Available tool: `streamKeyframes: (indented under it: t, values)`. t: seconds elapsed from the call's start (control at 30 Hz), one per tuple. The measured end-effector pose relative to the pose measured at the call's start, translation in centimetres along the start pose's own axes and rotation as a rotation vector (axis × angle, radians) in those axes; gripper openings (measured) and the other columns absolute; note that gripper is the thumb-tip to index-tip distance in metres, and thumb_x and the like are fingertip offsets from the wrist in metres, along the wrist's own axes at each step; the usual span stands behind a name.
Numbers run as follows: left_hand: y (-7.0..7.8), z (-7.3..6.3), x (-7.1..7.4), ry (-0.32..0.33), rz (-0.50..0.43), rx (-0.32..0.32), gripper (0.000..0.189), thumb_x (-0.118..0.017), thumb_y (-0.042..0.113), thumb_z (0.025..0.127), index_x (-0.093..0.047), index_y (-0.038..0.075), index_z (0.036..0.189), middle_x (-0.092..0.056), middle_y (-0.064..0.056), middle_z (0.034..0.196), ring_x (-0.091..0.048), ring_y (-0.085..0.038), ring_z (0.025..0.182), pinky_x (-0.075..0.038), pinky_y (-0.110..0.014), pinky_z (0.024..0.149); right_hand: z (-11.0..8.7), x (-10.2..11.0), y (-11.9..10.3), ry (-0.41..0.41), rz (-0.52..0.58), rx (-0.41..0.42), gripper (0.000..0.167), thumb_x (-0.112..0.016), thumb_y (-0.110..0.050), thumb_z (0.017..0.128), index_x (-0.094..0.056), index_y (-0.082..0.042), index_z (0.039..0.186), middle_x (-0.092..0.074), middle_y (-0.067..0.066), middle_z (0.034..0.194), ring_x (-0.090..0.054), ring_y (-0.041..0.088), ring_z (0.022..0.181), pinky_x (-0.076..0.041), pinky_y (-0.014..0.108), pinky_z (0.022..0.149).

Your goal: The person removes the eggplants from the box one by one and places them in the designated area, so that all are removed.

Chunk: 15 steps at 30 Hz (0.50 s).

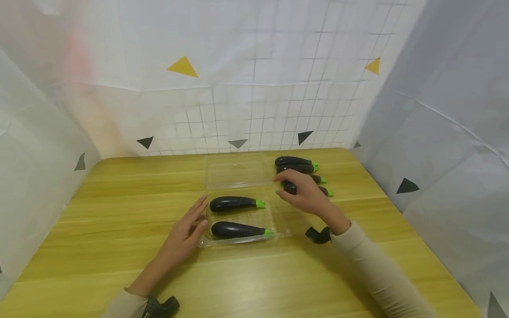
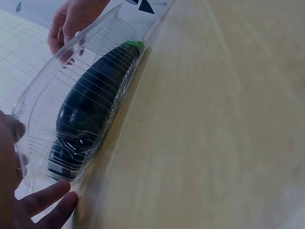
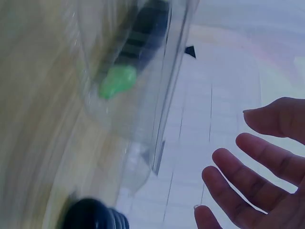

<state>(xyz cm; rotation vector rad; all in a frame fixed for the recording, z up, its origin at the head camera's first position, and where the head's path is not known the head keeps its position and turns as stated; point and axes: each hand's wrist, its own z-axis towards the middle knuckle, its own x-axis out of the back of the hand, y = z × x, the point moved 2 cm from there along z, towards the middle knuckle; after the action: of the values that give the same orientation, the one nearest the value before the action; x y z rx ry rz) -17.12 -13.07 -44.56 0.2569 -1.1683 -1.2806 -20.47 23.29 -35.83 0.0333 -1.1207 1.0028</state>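
A clear plastic clamshell box lies with its lid folded back. Inside are two dark eggplants with green stems, a rear one and a front one. My left hand rests against the box's left side, fingers extended along the wall. Seen through the ribbed wall in the left wrist view, an eggplant lies close to the table. Just right of the box, my right hand hovers with fingers spread apart and nothing between them, partly hiding the loose eggplants behind it.
Several more eggplants lie in a row at the back right, stems pointing right. The wooden table meets a white sheet wall at its back. Black devices are strapped at both wrists.
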Motion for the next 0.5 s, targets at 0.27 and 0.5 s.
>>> streamKeyframes:
  t: [0.27, 0.5]
  values:
    - [0.3, 0.0, 0.0, 0.006, -0.013, -0.010, 0.055, -0.057, 0.008, 0.108, -0.040, 0.001, 0.159, -0.032, -0.013, 0.167, -0.063, -0.034, 0.122, -0.056, -0.045, 0.095, 0.8, -1.8, -1.3, -0.073, 0.046, 0.021, 0.032, -0.075, -0.012, 0.097, -0.068, -0.004, 0.127, -0.069, 0.006, 0.123, -0.065, 0.026, 0.108, -0.054, 0.053, 0.092]
    - [0.1, 0.0, 0.0, 0.005, -0.014, -0.001, 0.054, -0.056, 0.010, 0.108, -0.040, 0.000, 0.159, -0.031, -0.011, 0.167, -0.063, -0.034, 0.123, -0.055, -0.045, 0.096, 1.2, -2.6, -2.2, -0.132, 0.045, -0.016, 0.033, -0.075, -0.012, 0.097, -0.068, -0.004, 0.128, -0.068, 0.006, 0.125, -0.063, 0.026, 0.116, -0.052, 0.048, 0.098]
